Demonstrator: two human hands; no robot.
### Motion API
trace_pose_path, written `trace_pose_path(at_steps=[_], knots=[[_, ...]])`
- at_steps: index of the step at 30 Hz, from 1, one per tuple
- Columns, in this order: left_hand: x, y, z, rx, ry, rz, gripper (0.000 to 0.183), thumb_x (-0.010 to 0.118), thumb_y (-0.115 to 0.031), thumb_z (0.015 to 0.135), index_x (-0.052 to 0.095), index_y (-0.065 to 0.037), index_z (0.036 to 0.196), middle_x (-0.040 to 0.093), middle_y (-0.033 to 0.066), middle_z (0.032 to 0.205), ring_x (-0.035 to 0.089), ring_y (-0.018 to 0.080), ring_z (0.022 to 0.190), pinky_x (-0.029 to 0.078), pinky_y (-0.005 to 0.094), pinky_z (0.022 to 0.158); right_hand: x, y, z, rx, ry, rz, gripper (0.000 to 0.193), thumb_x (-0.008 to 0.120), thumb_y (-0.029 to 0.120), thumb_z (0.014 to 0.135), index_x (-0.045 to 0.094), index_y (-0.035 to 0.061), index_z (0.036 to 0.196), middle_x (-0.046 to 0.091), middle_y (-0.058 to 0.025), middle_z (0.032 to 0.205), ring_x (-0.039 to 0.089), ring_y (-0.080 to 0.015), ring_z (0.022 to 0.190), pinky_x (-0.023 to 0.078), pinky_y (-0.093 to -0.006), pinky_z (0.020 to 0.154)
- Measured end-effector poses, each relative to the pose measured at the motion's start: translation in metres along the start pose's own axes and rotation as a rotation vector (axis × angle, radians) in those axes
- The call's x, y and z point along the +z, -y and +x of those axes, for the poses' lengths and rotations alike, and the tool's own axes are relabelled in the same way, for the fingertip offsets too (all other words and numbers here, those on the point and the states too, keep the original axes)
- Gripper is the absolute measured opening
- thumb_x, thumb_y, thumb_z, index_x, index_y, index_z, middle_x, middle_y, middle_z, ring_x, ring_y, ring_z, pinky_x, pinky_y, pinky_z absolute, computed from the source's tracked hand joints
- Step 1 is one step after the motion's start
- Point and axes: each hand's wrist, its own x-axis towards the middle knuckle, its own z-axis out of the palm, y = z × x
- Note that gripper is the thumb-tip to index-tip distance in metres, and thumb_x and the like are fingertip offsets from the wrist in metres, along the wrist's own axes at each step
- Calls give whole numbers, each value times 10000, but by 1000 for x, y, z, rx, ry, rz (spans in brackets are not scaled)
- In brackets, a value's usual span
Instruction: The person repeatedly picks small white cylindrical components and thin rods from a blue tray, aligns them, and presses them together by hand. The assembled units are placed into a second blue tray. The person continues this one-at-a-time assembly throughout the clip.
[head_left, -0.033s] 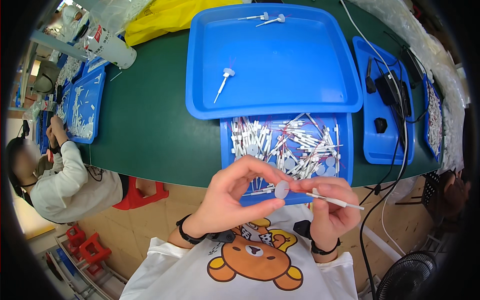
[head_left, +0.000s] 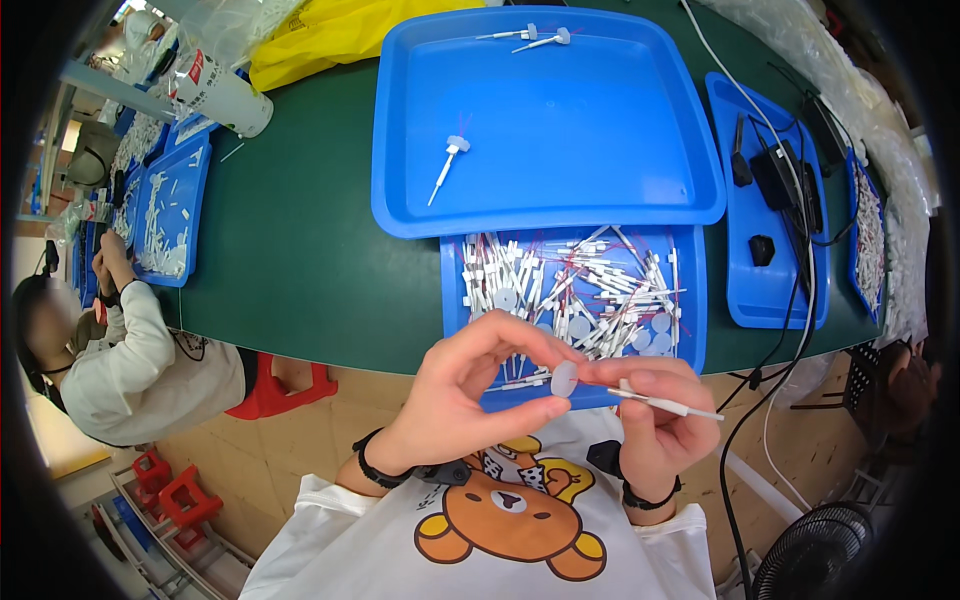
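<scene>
My left hand pinches a round translucent white disc by its edge, between thumb and fingertips. In my right hand a thin white stick-like part is gripped between thumb and fingers, its narrow tip pointing right. A fine red wire seems to run between the disc and my right fingertips. Just beyond my hands, a blue tray holds many similar white stick parts with red wires, and several loose discs. A larger blue tray overlaps its far edge and bears a few sticks with discs fitted on one end.
On the right, a blue tray carries black adapters and cables. A white cup lies tilted at far left near a yellow bag. Another person works at the left beside a tray of white pieces. A black fan stands lower right.
The white stick in my right hand has shifted slightly left and tilted a little. My left hand and the disc have hardly moved.
</scene>
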Motion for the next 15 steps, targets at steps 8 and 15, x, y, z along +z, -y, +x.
trace_pose_path(at_steps=[8, 15], knots=[[1, 3, -1, -25, 26, -51, 364, 779, 38, 843, 624, 26, 1173, 671, 128, 1168, 643, 205, 1122, 498, 360, 1000, -10, 1, 10, -26, 118, -258, 275, 843, -19, 735, 745, -2, 990, 724, -143, 948, 714, -255, 830, 556, -288, 656], [0, -1, 1, 0, 14, 152, 318, 816, 12, 804, 739, 6, 1113, 746, 116, 1099, 709, 205, 971, 547, 325, 890, -21, 14, 19, -5, 271, -336, 268, 852, -15, 724, 743, -13, 969, 720, -119, 813, 699, -207, 655, 536, -274, 549]])
